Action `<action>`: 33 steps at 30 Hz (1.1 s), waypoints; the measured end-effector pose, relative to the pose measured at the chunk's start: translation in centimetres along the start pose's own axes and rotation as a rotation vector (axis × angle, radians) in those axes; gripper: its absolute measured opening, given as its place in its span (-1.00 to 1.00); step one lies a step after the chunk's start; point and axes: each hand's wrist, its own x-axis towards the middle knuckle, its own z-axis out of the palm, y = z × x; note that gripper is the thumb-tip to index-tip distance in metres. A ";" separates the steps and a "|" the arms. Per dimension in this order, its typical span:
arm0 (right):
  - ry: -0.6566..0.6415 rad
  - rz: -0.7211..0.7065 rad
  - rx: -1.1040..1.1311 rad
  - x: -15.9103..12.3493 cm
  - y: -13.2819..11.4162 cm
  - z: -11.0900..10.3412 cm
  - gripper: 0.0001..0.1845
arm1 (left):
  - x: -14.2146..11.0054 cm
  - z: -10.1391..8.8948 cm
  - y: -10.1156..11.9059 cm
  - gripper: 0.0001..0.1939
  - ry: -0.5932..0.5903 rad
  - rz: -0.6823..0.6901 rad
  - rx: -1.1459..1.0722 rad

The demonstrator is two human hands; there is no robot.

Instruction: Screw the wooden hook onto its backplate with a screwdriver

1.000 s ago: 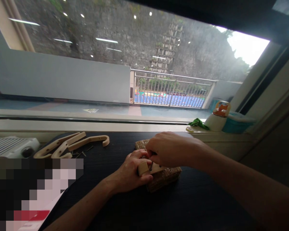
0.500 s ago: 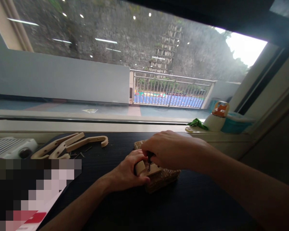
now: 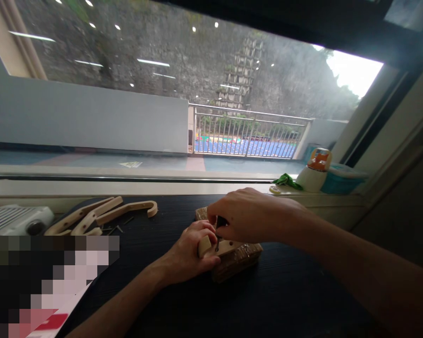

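Dark table [image 3: 268, 295] under a wide window [image 3: 144, 37]; spare wooden hooks [image 3: 127, 208] plus what look like loose screws [image 3: 119, 229] lie off to your left. Your left hand [image 3: 188, 249] pinches the wooden hook [image 3: 223, 248] on top of the brown taped block [image 3: 241, 260]. Your right hand [image 3: 248, 211] is wrapped around a dark-handled tool [image 3: 221, 222], shaft down at the wood. Step looks like screw-turning; can't confirm a screw head. Next move probably calls for a firm left hold, shaft square.

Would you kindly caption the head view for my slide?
Left hand holding wooden piece, right hand gripping dark-handled tool.
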 end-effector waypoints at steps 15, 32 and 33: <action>-0.087 -0.004 -0.054 0.4 -0.6 0.6 -0.73 | -0.2 0.1 0.1 -0.79 0.016 -0.052 0.036; -0.057 -0.006 -0.040 -0.4 -0.4 0.4 -0.74 | -0.2 0.1 0.2 -0.79 0.019 -0.013 0.013; -0.071 -0.005 -0.039 -0.3 -0.4 0.5 -0.73 | -0.2 0.1 0.2 -0.77 0.019 -0.021 0.009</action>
